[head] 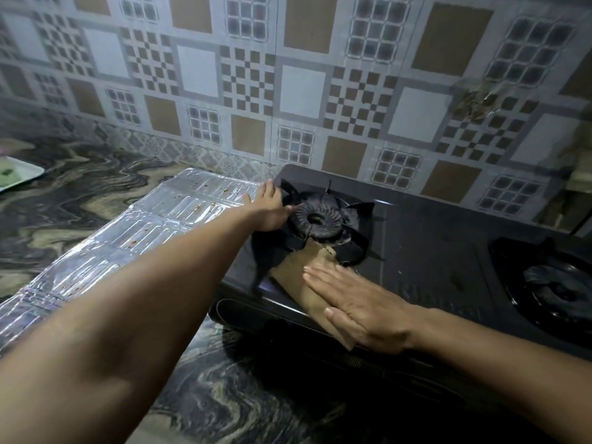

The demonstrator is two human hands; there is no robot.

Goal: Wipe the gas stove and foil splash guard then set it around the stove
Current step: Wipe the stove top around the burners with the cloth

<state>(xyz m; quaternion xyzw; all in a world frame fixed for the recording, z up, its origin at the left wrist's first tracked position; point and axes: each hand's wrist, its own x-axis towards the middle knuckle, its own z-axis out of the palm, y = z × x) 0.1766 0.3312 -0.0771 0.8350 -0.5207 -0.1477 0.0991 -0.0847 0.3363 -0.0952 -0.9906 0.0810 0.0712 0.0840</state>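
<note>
A black two-burner gas stove [426, 238] stands on the marbled counter against the tiled wall. My right hand [362, 306] lies flat with straight fingers on a brown cloth [294, 274], pressing it onto the stove top in front of the left burner [317, 219]. My left hand [270, 208] reaches across to the left burner's pan support, its fingers on the support's left side; how they curl is hidden. The foil splash guard [128, 232] lies flat on the counter left of the stove, with small reddish stains.
The right burner [557, 283] sits at the stove's right end. A white tray [19, 176] lies at the far left of the counter. The patterned tile wall rises right behind the stove. Marbled counter [224, 395] stretches in front.
</note>
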